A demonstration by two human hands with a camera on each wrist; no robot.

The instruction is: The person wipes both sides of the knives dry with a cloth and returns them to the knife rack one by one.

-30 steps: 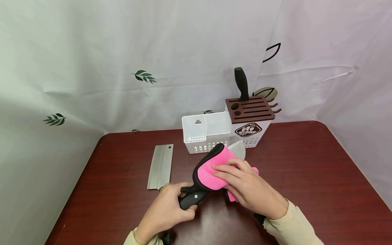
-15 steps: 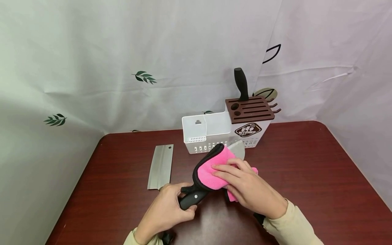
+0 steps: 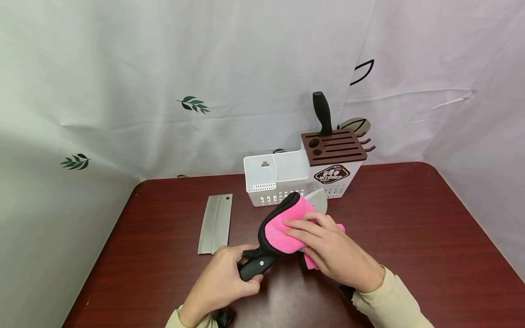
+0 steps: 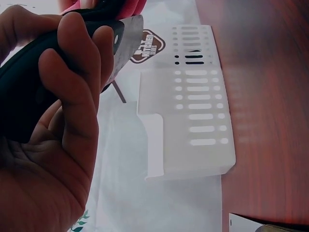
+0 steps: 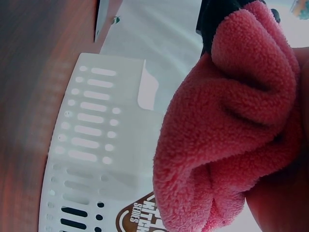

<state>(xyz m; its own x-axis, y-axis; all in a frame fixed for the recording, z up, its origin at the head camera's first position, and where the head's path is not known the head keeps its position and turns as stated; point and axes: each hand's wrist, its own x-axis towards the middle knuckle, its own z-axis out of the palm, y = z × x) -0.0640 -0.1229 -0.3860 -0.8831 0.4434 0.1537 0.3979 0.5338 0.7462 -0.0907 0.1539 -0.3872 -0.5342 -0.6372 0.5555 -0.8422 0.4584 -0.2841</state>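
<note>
My left hand [image 3: 223, 279] grips the black riveted handle of a kitchen knife [image 3: 255, 268], low over the middle of the table. A pink cloth [image 3: 283, 233] with black edging wraps most of the blade; the blade's pale tip [image 3: 318, 199] sticks out beyond it. Over the cloth, my right hand [image 3: 340, 257] holds it against the blade with curled fingers. In the left wrist view the fingers [image 4: 72, 92] wrap round the handle, and part of the steel blade [image 4: 126, 41] shows. Folded pink cloth [image 5: 227, 121] fills much of the right wrist view, hiding the blade there.
Behind the hands stands a white holder [image 3: 313, 180] with a brown slotted top [image 3: 348, 148] and side hooks. A black-handled knife [image 3: 322, 113] is in one slot. Left of it lies a cleaver [image 3: 215, 223] on the dark red table [image 3: 410, 218], its handle hidden by the left hand.
</note>
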